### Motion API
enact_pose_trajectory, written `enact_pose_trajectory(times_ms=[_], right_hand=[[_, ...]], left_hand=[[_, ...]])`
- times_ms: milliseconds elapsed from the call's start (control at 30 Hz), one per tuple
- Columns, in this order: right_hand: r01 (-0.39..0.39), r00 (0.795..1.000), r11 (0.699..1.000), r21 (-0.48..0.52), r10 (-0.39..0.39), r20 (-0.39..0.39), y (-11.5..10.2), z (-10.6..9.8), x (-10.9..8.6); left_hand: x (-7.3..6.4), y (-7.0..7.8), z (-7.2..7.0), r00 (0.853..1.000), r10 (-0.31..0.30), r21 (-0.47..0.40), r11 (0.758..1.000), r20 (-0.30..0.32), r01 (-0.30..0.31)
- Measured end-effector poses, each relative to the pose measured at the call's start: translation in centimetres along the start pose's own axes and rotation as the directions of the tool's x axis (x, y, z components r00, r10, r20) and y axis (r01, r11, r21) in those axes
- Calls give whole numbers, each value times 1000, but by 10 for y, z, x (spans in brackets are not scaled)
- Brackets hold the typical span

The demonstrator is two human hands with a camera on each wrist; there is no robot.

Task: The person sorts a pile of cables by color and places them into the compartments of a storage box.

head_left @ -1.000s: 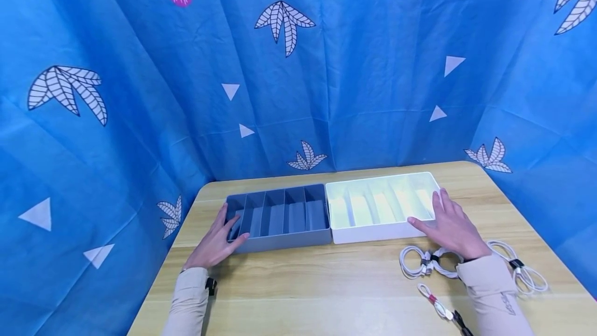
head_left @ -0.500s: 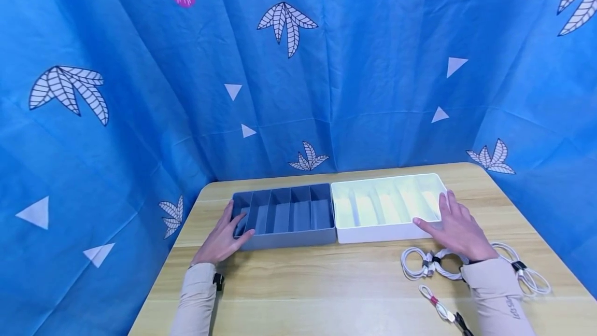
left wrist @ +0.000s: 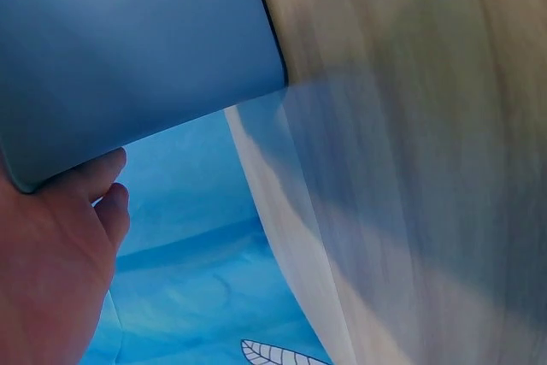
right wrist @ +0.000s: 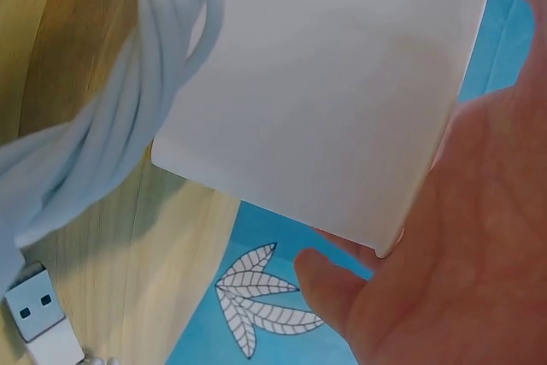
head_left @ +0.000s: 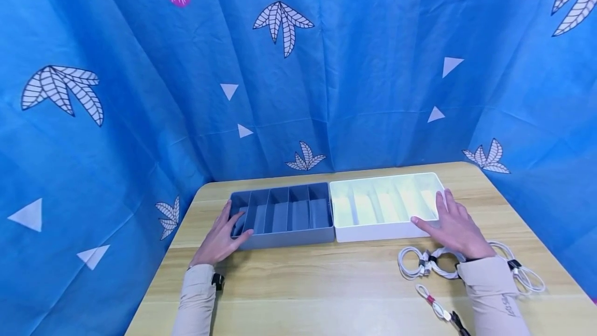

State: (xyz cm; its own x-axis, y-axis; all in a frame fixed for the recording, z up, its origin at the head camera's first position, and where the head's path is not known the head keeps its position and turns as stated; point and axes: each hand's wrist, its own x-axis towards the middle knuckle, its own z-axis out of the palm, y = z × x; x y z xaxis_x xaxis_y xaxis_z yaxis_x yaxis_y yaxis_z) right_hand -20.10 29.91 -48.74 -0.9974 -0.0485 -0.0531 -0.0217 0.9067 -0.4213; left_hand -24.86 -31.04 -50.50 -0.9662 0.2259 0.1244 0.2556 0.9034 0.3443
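A grey-blue divided storage box [head_left: 294, 239] and a white divided storage box [head_left: 373, 232] stand end to end on the table, their short sides meeting. My left hand [head_left: 216, 240] spreads over the left end of the grey box, thumb on its front wall. In the left wrist view, fingertips [left wrist: 107, 168] show along that box's rim. On the far right end of the white box rests my right hand [head_left: 454, 229], its thumb near the front rim and its fingers at the end wall. The right wrist view shows the palm [right wrist: 461, 237] beside the white box's edge.
White coiled cables with black straps [head_left: 409, 263] lie in front of the white box, one beneath the right wrist. Another coiled cable [head_left: 529, 276] sits right of the forearm. Nearer are a red-tied white cable [head_left: 436, 307] and a black plug [head_left: 459, 322]. A blue curtain [head_left: 373, 66] hangs behind.
Both boxes have slid slightly right along the table, mostly in the first half second, with both hands staying at their ends. The cables lie as before; the head view shifts a little.
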Motion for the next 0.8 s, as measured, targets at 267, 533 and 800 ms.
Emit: enact_pose_trajectory(times_ms=[267, 533, 800], right_hand=[[4, 1000, 1000, 1, -4, 18, -4, 1, -1], [0, 1000, 1000, 2, 0, 25, -7, -4, -3], [14, 999, 1000, 6, -14, 37, -8, -4, -3]], left_hand=[[-2, -2, -1, 1000, 4, -1, 1000, -6, -4], [-5, -3, -5, 1000, 10, 51, 999, -22, -9], [-14, -10, -9, 997, -52, 83, 995, -54, 57]])
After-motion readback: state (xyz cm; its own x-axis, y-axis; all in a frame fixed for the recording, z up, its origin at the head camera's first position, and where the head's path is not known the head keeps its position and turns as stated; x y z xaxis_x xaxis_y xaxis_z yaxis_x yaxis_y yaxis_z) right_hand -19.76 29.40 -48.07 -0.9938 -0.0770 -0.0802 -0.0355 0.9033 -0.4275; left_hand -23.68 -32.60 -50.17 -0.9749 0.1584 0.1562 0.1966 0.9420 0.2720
